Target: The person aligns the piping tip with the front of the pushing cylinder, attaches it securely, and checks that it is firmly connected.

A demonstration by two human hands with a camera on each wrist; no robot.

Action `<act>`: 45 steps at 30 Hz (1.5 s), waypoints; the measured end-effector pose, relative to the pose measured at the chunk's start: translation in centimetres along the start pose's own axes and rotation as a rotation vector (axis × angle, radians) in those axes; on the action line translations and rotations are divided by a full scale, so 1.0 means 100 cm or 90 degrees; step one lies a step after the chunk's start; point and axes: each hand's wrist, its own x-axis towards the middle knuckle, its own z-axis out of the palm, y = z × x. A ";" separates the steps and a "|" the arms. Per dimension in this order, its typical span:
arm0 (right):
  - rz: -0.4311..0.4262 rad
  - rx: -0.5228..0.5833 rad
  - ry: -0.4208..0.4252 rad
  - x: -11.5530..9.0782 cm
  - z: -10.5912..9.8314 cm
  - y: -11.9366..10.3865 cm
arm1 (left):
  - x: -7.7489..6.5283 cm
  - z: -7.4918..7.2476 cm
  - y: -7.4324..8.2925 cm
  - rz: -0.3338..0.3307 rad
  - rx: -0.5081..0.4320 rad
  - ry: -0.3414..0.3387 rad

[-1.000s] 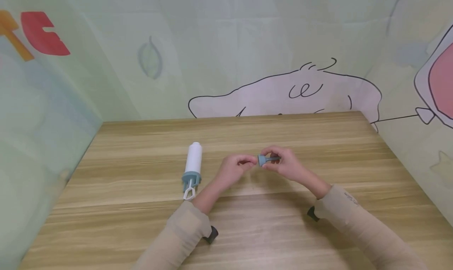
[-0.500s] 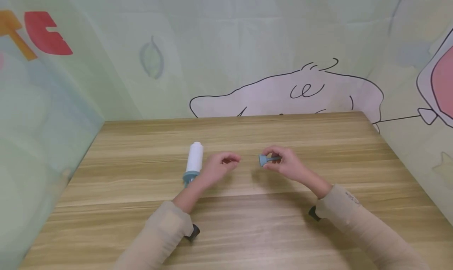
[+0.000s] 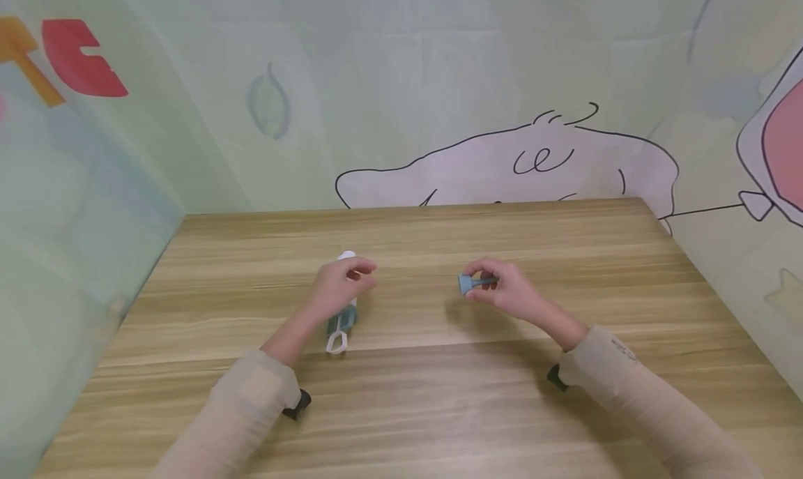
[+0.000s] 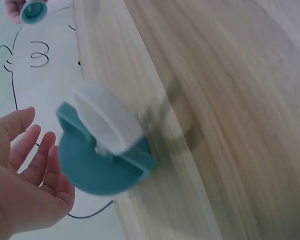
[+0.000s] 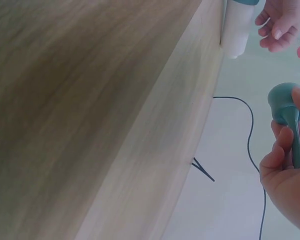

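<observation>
A syringe (image 3: pixel 342 318) with a white barrel, teal collar and white loop handle lies on the table. In the head view my left hand (image 3: pixel 341 284) is over its barrel and hides most of it. That hand's fingers are loosely bent and hold nothing; in the left wrist view they stand apart from the teal collar (image 4: pixel 95 167). My right hand (image 3: pixel 507 291) pinches a teal nozzle (image 3: pixel 465 284) with a wide hollow cup and a thin stem. The cup points left, and fingers partly cover the stem (image 5: pixel 295 145) in the right wrist view.
The wood-grain table (image 3: pixel 401 409) reaches back to a printed fabric backdrop (image 3: pixel 401 81) with cartoon drawings. More fabric (image 3: pixel 75 256) closes off the left side. A black camera band sits at each wrist.
My left hand has moved left, away from the nozzle, and is now over the syringe barrel. My right hand has stayed in place with the nozzle.
</observation>
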 end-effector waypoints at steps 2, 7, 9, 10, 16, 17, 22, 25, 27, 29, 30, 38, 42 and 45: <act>0.001 -0.005 -0.001 0.000 0.000 0.000 | 0.000 -0.004 -0.005 -0.018 0.005 0.008; 0.008 -0.009 -0.003 0.001 0.000 0.000 | 0.001 -0.011 -0.012 -0.048 0.040 0.021; 0.012 -0.006 -0.005 0.001 0.000 0.000 | 0.002 -0.013 -0.014 -0.047 0.066 0.026; 0.014 -0.004 -0.006 0.001 0.000 0.000 | 0.003 -0.014 -0.014 -0.048 0.081 0.028; 0.019 -0.001 -0.009 0.001 0.000 0.001 | 0.004 -0.015 -0.019 -0.087 0.134 0.016; 0.019 -0.002 -0.009 0.001 0.000 0.001 | 0.005 -0.014 -0.020 -0.097 0.130 0.011; 0.017 -0.003 -0.009 0.001 -0.001 0.002 | 0.004 -0.009 -0.024 -0.133 0.106 0.006; 0.018 -0.001 -0.011 0.000 -0.001 0.002 | 0.003 -0.006 -0.024 -0.140 0.112 0.012; 0.022 -0.003 -0.012 0.000 -0.001 0.003 | 0.003 -0.005 -0.025 -0.142 0.112 0.011; 0.025 -0.006 -0.013 0.000 -0.001 0.003 | 0.003 -0.004 -0.026 -0.143 0.114 0.011; 0.026 -0.007 -0.013 0.000 -0.001 0.003 | 0.004 -0.004 -0.027 -0.148 0.109 0.005; 0.033 -0.001 -0.012 0.001 -0.001 0.003 | 0.005 -0.007 -0.027 -0.139 0.109 -0.004; 0.033 0.000 -0.011 0.002 -0.001 0.005 | 0.005 -0.009 -0.022 -0.129 0.102 -0.020; 0.033 0.001 -0.010 0.004 -0.001 0.005 | 0.004 -0.009 -0.017 -0.114 0.113 -0.045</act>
